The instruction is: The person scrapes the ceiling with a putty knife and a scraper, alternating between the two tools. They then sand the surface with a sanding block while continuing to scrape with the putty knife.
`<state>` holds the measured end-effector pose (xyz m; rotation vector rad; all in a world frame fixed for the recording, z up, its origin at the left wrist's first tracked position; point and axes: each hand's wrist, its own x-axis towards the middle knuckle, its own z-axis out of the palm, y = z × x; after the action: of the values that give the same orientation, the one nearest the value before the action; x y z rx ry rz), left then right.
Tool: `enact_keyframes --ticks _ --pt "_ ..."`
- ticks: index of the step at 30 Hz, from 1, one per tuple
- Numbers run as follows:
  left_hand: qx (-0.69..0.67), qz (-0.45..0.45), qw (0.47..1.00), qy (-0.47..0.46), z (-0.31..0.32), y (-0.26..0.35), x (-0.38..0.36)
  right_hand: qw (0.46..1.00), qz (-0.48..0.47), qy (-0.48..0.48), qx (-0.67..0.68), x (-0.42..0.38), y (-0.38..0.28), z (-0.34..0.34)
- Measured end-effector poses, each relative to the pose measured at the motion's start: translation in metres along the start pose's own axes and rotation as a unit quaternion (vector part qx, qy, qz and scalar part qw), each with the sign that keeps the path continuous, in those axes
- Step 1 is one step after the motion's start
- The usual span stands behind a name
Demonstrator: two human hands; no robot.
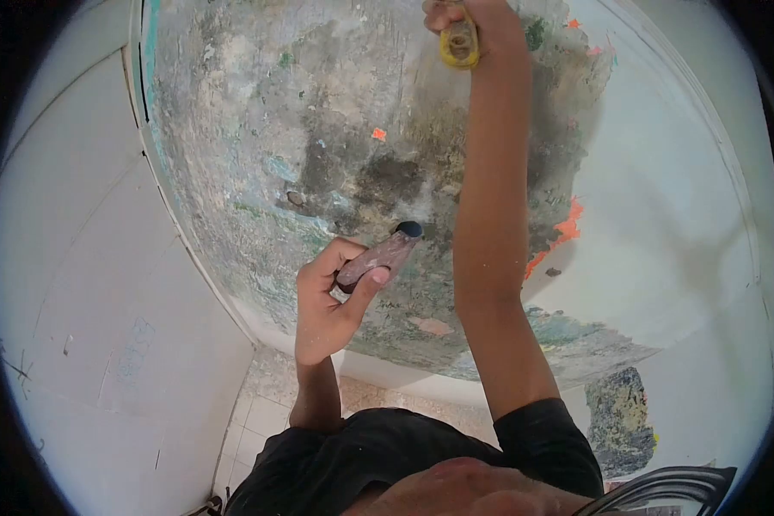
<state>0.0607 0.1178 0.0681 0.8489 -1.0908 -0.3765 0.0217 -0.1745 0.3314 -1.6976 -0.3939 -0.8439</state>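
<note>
My left hand (331,301) grips a worn brownish handle-like tool (378,258) with a dark round end that points up and right, close to the stripped wall (258,103). At the top of the view, my right hand (473,21) is closed around a yellow-edged tool (459,43). The far end of this tool is out of sight. Bare grey patches with bits of green, blue and orange show on the wall around both hands.
A pale smooth wall (86,258) stands at the left. White paint (662,215) covers the wall on the right, with a rough dark patch (621,421) low down. Floor tiles (262,417) show below.
</note>
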Motion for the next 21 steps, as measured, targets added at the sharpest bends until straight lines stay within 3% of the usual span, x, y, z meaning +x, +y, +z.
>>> enact_keyframes --ticks 3,6,15,21 --pt "-0.003 -0.013 1.0 0.015 -0.001 0.0 -0.002 0.983 -0.018 0.168 -0.071 0.001 -0.003 0.049" --pt "-0.005 0.001 1.0 0.013 -0.004 0.004 0.001 0.947 0.068 0.279 -0.14 -0.026 -0.018 0.068" --pt "-0.011 -0.001 1.0 -0.002 0.003 0.002 0.007 0.964 0.117 0.235 -0.032 -0.024 -0.03 0.06" --pt "-0.035 0.006 0.999 -0.015 0.017 -0.001 0.004 0.965 0.122 0.216 -0.085 -0.026 -0.032 0.049"
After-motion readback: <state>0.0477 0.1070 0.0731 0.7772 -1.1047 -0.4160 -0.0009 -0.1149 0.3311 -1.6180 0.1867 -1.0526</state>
